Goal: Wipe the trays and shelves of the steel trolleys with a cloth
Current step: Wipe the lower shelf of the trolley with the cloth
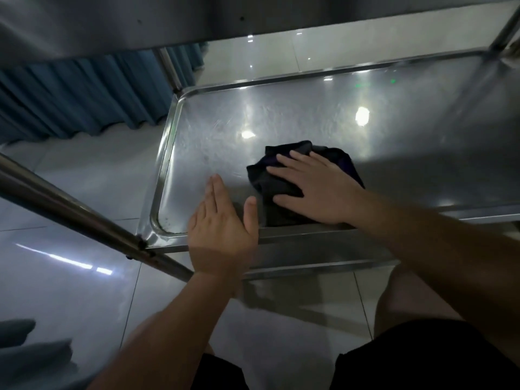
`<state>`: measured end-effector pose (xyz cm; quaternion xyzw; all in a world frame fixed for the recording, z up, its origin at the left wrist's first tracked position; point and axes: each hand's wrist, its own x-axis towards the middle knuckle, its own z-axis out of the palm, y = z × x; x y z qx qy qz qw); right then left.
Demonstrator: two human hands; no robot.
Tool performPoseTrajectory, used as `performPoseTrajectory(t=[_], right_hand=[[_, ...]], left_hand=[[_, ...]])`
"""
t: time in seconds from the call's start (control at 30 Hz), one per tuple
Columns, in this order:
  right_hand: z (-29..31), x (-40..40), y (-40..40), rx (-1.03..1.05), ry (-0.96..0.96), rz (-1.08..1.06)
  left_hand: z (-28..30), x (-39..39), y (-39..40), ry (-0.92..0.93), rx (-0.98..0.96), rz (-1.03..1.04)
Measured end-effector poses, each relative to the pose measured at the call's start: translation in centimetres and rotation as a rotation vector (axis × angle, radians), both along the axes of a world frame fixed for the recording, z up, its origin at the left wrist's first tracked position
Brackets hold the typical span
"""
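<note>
A: What did the view show, biggest thing first?

B: A steel trolley's lower tray (394,114), shiny and rigid, with a raised rim. A dark cloth (277,182) lay crumpled near its front edge.

A: And the hands?

B: The right hand (318,190) pressed flat on the cloth, fingers spread. The left hand (222,220) hovered beside it over the front rim, fingers straight and together, holding nothing.

A: How would the cloth handle?

B: Likely soft, light and limp; a flat palm on top looked best for sliding it.
</note>
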<state>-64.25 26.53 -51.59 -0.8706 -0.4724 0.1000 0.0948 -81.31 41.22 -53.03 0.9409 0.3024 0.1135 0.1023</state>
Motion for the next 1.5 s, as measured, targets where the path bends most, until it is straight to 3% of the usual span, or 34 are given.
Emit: performPoseTrajectory(t=[0.5,0.67,0.87,1.0,1.27,1.37,1.5], right_hand=[[0.3,5.6,-17.4,-0.160,0.014,-0.738],[1.1,7.4,-23.2,-0.182,0.007,-1.100],[1.4,7.5,-23.5,-0.157,0.053,-1.271],[0.9,5.7,-20.5,-0.170,0.030,-1.167],[0.3,-0.3,-8.4,-0.106,-0.051,-0.698],[0.1,-1.2,-6.9,-0.058,-0.003,-0.506],[-0.2,-0.6,-7.0,-0.014,0.004,-0.413]], left_hand=[[-0.1,0.0,0.6,0.093,0.031,-0.044],[0.1,0.0,0.4,0.071,0.037,-0.037],[0.6,0.0,-0.3,0.069,0.020,-0.029],[0.4,0.1,-0.3,0.086,0.027,-0.032],[0.6,0.2,0.1,0.128,0.016,-0.051],[0.5,0.3,0.2,0.139,0.020,-0.050],[0.4,0.6,0.2,0.150,0.055,-0.027]])
